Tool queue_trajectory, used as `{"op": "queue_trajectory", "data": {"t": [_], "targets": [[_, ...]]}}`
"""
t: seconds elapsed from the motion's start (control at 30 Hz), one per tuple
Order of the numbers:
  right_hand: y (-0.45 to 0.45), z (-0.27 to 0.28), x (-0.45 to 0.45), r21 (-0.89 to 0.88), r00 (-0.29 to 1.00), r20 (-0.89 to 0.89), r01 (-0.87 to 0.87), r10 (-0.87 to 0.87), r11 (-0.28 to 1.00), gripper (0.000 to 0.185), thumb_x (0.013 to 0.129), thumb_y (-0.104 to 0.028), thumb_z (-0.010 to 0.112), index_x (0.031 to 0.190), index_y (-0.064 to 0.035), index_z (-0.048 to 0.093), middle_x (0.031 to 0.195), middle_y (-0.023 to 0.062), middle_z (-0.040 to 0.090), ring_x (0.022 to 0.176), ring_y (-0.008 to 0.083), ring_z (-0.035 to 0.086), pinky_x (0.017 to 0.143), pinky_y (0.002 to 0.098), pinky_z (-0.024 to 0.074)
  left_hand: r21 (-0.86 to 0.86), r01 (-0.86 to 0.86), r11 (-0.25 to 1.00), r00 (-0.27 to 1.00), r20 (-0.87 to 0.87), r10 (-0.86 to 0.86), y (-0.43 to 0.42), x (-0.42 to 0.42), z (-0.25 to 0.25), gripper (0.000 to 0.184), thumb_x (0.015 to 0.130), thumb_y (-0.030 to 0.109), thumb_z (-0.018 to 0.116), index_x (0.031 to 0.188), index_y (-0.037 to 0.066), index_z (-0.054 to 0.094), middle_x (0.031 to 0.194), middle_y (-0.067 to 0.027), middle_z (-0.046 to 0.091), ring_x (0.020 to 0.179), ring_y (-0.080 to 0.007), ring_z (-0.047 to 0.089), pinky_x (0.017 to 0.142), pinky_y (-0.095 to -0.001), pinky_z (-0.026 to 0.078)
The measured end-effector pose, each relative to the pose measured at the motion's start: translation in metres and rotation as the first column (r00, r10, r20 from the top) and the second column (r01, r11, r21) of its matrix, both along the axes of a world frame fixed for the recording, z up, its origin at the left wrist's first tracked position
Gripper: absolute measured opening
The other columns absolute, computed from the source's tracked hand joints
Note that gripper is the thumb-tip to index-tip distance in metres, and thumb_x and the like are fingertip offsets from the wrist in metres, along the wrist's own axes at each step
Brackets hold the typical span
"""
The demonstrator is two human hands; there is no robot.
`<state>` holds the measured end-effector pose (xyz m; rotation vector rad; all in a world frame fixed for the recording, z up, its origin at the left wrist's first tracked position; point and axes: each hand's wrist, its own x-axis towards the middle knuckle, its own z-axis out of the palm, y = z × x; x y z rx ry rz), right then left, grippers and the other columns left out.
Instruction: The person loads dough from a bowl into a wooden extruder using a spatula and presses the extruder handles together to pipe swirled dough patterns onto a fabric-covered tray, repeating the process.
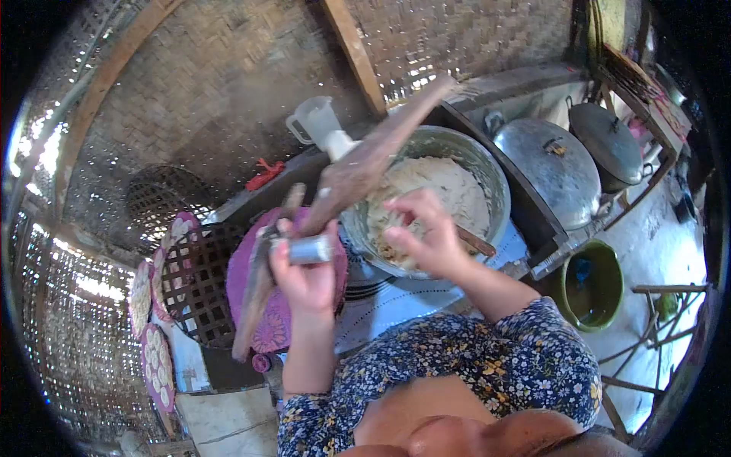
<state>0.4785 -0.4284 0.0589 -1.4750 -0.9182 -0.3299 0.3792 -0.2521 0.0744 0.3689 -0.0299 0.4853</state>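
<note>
My left hand [304, 278] is wrapped round a wooden tool with a metal cylinder [308, 250]; its long wooden arm [362, 171] slants up to the right, and a second arm points down to the left. Over the near side of a large metal basin [499, 190], my right hand [428, 232] has its thumb and fingers apart, holding nothing. Pale dough [449, 186] lies in the basin, and a wooden handle [475, 241] leans by its rim. Under the tool is a round pink mat [327, 266].
A clear jug [318, 120] stands behind the basin. Lidded pots [548, 171] are at the right, above a green bucket [591, 286]. Woven trays [202, 286] and pink mats with pale pieces [158, 365] lie at the left. A red item [265, 174] rests near the wall.
</note>
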Motion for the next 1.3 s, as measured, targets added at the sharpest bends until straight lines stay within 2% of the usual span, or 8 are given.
{"op": "queue_trajectory", "data": {"t": [0.1,0.2,0.4,0.77,0.9,1.03,1.1,1.3], "targets": [[-0.067,-0.001,0.036,-0.161,0.978,-0.033,0.197,-0.205,0.967,0.033,0.068,-0.008,0.071,0.1,-0.0054,0.062,0.09,0.0078,0.057,0.075,0.0149,0.053,0.063,0.0249,0.0454,0.061,-0.053,0.997,0.996,0.072,0.048,0.029,-0.022,0.004,0.026,0.075,0.017,0.062,0.102,0.016,0.061,0.118,-0.014,0.054,0.119,-0.0328,0.043,0.102,-0.0585,0.024],[-0.138,-0.008,0.063,-0.468,0.834,0.361,0.548,-0.416,0.693,0.036,0.067,-0.017,0.071,0.1,-0.007,0.06,0.09,0.0089,0.055,0.086,0.0258,0.054,0.076,0.0344,0.0453,0.086,-0.186,0.979,0.98,0.092,0.178,0.059,-0.052,-0.001,0.025,0.078,0.016,0.059,0.103,0.012,0.06,0.128,-0.0161,0.045,0.125,-0.0327,0.034,0.106,-0.0571,0.016],[-0.186,-0.053,0.07,-0.753,0.787,0.617,0.596,-0.015,0.278,0.056,0.061,-0.029,0.071,0.112,-0.0151,0.051,0.104,0.005,0.052,0.102,0.0226,0.047,0.09,0.0384,0.037,0.046,-0.251,0.967,0.952,0.191,0.238,0.096,-0.088,-0.006,0.029,0.08,0.012,0.057,0.109,0.007,0.059,0.132,-0.0182,0.04,0.127,-0.0354,0.029,0.108,-0.0525,0.015],[-0.184,-0.068,0.112,-0.495,0.248,0.861,0.608,0.444,0.62,0.026,0.072,-0.033,0.063,0.088,-0.0133,0.059,0.099,0.0037,0.055,0.096,0.0207,0.051,0.089,0.0445,0.04,0.128,-0.099,0.987,0.966,0.249,0.065,0.099,-0.108,-0.004,0.034,0.083,0.015,0.054,0.116,0.007,0.055,0.133,-0.0154,0.04,0.128,-0.0307,0.03,0.109,-0.0467,0.013],[-0.173,-0.048,0.112,-0.472,0.566,0.821,0.593,0.08,0.652,0.032,0.069,-0.033,0.068,0.09,-0.0109,0.058,0.095,0.0067,0.056,0.094,0.0247,0.052,0.084,0.0413,0.0435,0.147,-0.125,0.981,0.962,0.261,0.083,0.096,-0.11,0.0,0.033,0.084,0.014,0.053,0.115,0.007,0.055,0.133,-0.0163,0.04,0.127,-0.0311,0.031,0.109,-0.047,0.014],[-0.105,-0.051,0.088,-0.778,0.94,0.298,0.34,-0.166,0.528,0.037,0.07,-0.033,0.069,0.093,-0.0056,0.057,0.096,0.0157,0.056,0.092,0.0337,0.054,0.08,0.041,0.0446,0.193,-0.19,0.963,0.966,0.214,0.148,0.089,-0.103,0.0,0.034,0.081,0.015,0.054,0.115,0.01,0.055,0.127,-0.0147,0.046,0.124,-0.0305,0.035,0.106,-0.0525,0.018],[-0.071,-0.066,0.078,-0.963,0.987,0.107,0.132,-0.118,0.234,0.034,0.071,-0.028,0.067,0.093,-0.0045,0.057,0.1,0.0163,0.056,0.094,0.0335,0.055,0.081,0.0413,0.0442,0.197,-0.241,0.95,0.968,0.126,0.219,0.087,-0.101,-0.003,0.034,0.079,0.016,0.056,0.113,0.014,0.057,0.119,-0.0124,0.051,0.121,-0.03,0.04,0.104,-0.0569,0.022],[-0.059,-0.103,0.118,-0.998,1.0,-0.023,-0.023,0.002,-0.065,0.021,0.08,-0.013,0.048,0.097,-0.0039,0.057,0.097,0.0178,0.059,0.092,0.0334,0.059,0.076,0.0423,0.0476,0.351,-0.355,0.866,0.929,0.035,0.367,0.081,-0.125,0.008,0.039,0.074,0.012,0.054,0.113,0.013,0.056,0.119,-0.0149,0.05,0.12,-0.0437,0.035,0.1,-0.0593,0.026]]}}
